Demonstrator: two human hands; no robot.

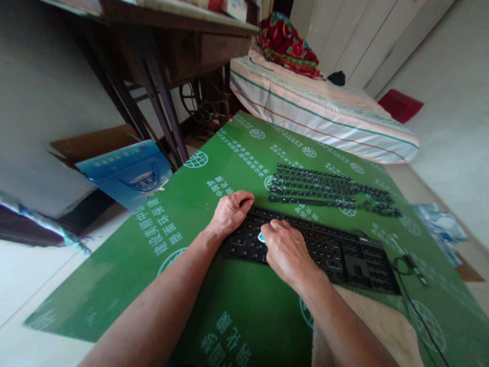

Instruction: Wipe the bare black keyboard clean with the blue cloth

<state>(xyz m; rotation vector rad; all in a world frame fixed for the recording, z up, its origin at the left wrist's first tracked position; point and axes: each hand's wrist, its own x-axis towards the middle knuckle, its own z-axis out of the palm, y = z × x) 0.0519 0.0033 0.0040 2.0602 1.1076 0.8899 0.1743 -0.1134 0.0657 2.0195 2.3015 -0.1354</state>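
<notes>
Your right hand (287, 251) pinches a blue-white item (262, 236) over the keyboard (355, 260); your left hand (231, 212) curls at its edge, grip unclear.

The keyboard (324, 250) and the loose keys (311, 202) are black; the tabletop (267, 306) is green with whitish globes (196, 159) and characters (217, 184); the floral blanket (288, 48) is mostly red.

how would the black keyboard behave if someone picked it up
The keyboard would probably stay stiff, as its frame runs straight and flat. It looks fairly light, being thin for its length. Its cable would likely flop, as it lies loosely bent.
</notes>
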